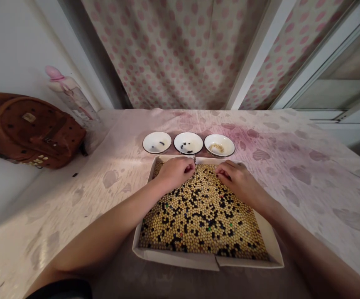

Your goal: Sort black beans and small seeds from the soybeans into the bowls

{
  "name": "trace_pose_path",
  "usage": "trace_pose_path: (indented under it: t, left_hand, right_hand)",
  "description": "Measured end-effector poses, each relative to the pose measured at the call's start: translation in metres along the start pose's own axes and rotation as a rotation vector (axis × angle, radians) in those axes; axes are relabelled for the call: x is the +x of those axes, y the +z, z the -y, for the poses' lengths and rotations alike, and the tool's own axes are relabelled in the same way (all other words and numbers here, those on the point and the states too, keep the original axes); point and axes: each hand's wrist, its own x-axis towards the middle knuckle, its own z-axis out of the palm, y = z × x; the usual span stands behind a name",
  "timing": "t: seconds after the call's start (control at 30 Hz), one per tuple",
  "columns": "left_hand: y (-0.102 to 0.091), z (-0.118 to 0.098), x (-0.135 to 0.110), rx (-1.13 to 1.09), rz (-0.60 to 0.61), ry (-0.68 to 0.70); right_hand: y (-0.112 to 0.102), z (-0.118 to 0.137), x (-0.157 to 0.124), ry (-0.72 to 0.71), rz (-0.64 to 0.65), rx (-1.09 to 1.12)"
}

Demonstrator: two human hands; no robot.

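You're at a worktop [295,166] draped in a stained, leaf-printed cloth, with a brown studded backpack [32,131] off to your left. Right in front of you sits a shallow white cardboard tray [180,258], packed edge to edge with pale soybeans [195,220], dotted with black beans [228,214] and a few green and red specks [209,229]. Just beyond its far rim stand three white bowls: the left bowl [156,142] and middle bowl [188,143] hold a few dark beans, the right bowl [219,145] a small pile of pale ones.

Your left hand [175,173] and right hand [237,182] are both curled down at the tray's far end, fingertips hidden, so I can't tell whether they're pinching anything. Watch it here! The bowls are close, so one careless wrist could tip one or mix its contents. The tray is full to the rim, and a knock sends beans over the side. A bean dropped in the wrong bowl spoils its sort.
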Motion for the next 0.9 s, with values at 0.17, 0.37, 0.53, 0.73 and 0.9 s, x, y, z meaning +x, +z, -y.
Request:
trace_pose_path:
  t: [0.17, 0.37, 0.53, 0.73, 0.9]
  left_hand:
    - [0.0001, 0.0, -0.0003, -0.003, 0.001, -0.002]
    - [0.0014, 0.0021, 0.0002, -0.005, -0.003, 0.007]
    - [0.0006, 0.0014, 0.0004, -0.008, 0.006, 0.003]
    - [0.0009, 0.0011, 0.0004, -0.006, 0.0, -0.003]
    - [0.0003, 0.0011, -0.0001, -0.003, 0.003, -0.003]
  right_hand:
    - [0.0044, -0.0041, -0.0006, -0.003, -0.008, -0.063]
    - [0.0044, -0.0028, -0.0005, 0.021, -0.087, -0.092]
    - [0.0066, -0.0049, -0.0013, -0.012, -0.068, -0.085]
    - [0.0075, -0.0062, -0.0016, -0.033, -0.017, -0.129]
    - [0.0061, -0.0012, -0.0008, -0.068, 0.009, -0.162]
